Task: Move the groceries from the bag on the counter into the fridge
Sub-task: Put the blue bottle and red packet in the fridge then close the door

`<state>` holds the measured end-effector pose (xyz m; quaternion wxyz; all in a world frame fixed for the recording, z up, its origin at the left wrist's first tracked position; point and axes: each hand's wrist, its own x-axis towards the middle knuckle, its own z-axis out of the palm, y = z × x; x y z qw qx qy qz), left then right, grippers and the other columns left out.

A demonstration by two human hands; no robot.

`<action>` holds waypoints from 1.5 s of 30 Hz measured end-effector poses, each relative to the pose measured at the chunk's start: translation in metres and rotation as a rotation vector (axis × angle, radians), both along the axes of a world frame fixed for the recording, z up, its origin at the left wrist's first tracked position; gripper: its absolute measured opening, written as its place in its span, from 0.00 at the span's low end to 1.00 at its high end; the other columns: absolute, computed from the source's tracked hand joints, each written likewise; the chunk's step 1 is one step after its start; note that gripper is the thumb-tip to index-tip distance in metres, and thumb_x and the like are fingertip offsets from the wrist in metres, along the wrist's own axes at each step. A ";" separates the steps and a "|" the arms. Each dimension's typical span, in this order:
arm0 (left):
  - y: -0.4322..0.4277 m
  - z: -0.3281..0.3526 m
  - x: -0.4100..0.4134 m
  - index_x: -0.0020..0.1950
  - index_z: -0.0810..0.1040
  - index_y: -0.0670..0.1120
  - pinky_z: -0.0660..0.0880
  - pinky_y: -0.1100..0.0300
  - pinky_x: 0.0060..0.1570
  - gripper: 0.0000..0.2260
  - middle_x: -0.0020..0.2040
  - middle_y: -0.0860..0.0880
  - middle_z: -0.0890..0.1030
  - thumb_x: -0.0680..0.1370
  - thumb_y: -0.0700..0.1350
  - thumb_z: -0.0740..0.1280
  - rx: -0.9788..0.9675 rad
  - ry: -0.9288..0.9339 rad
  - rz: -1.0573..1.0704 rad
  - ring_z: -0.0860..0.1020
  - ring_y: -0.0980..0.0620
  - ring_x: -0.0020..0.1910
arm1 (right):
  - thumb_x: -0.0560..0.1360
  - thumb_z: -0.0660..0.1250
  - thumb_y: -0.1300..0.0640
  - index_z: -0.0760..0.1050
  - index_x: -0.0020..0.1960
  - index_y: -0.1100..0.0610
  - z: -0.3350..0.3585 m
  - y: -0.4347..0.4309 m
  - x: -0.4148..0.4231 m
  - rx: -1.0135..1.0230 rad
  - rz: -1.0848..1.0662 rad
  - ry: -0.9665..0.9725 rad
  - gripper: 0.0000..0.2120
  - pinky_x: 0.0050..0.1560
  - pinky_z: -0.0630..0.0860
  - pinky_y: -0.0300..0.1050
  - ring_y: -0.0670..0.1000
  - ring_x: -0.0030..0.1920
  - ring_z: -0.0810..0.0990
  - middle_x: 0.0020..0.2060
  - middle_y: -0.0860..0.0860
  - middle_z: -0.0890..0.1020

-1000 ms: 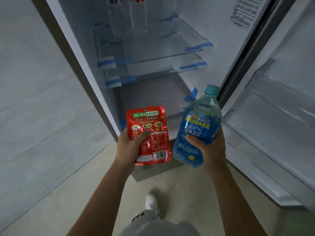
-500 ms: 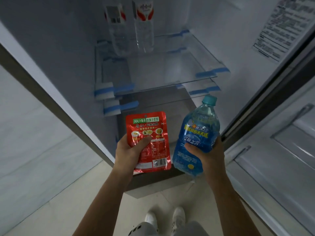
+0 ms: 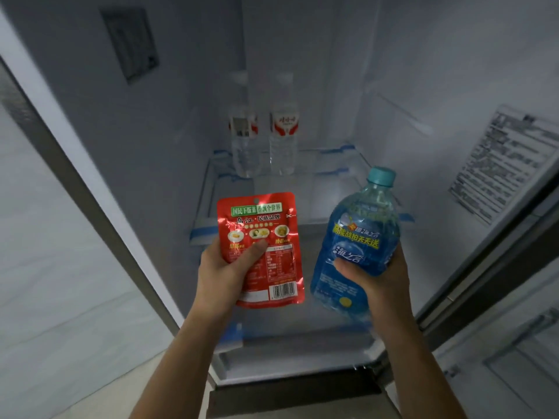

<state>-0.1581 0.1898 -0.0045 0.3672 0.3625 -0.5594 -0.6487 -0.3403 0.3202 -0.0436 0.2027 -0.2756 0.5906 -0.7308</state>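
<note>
I face the open fridge (image 3: 187, 122). My left hand (image 3: 225, 272) grips a red foil snack pouch (image 3: 264, 237) by its lower left, thumb across the front. My right hand (image 3: 381, 281) holds a blue drink bottle (image 3: 357, 234) with a teal cap around its lower body, tilted slightly right. Both items hang in front of a glass shelf (image 3: 320, 192). At the back of that shelf stand two clear water bottles (image 3: 282, 131) with red-and-white labels. The bag and counter are out of view.
The fridge's grey left side panel (image 3: 75, 176) runs diagonally beside a pale wall. The open fridge door (image 3: 514, 343) with its shelves is at the right, and a printed label sheet (image 3: 502, 164) sticks to the inner right wall. A lower shelf edge (image 3: 296, 337) lies below my hands.
My view has tilted up and moved closer into the fridge. Both hands have risen with the pouch and the bottle, nearer to the glass shelf. My feet have dropped out of view.
</note>
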 end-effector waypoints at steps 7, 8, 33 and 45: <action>-0.042 0.024 -0.016 0.54 0.78 0.54 0.81 0.48 0.50 0.12 0.47 0.51 0.87 0.73 0.48 0.74 -0.062 -0.024 0.012 0.86 0.50 0.45 | 0.54 0.83 0.53 0.73 0.66 0.57 0.044 -0.033 -0.029 -0.087 -0.040 0.084 0.42 0.48 0.85 0.53 0.54 0.52 0.87 0.54 0.53 0.86; -0.048 0.025 -0.020 0.53 0.77 0.56 0.81 0.48 0.50 0.11 0.47 0.51 0.86 0.73 0.48 0.74 -0.077 -0.040 0.009 0.86 0.51 0.45 | 0.55 0.83 0.55 0.74 0.65 0.56 0.049 -0.039 -0.034 -0.089 -0.046 0.092 0.41 0.48 0.85 0.53 0.54 0.52 0.87 0.54 0.52 0.86; -0.099 -0.005 -0.055 0.51 0.75 0.57 0.81 0.51 0.48 0.10 0.48 0.53 0.84 0.74 0.49 0.73 -0.214 -0.251 -0.003 0.85 0.52 0.44 | 0.60 0.85 0.64 0.72 0.64 0.52 0.052 -0.163 -0.139 0.044 -0.087 0.218 0.38 0.53 0.84 0.53 0.48 0.53 0.85 0.56 0.48 0.84; -0.100 -0.008 -0.056 0.50 0.76 0.56 0.81 0.56 0.45 0.10 0.45 0.56 0.84 0.73 0.47 0.74 -0.216 -0.231 0.006 0.85 0.57 0.41 | 0.60 0.85 0.63 0.72 0.66 0.51 0.041 -0.194 -0.177 0.086 0.003 0.175 0.39 0.55 0.83 0.60 0.54 0.56 0.85 0.59 0.52 0.84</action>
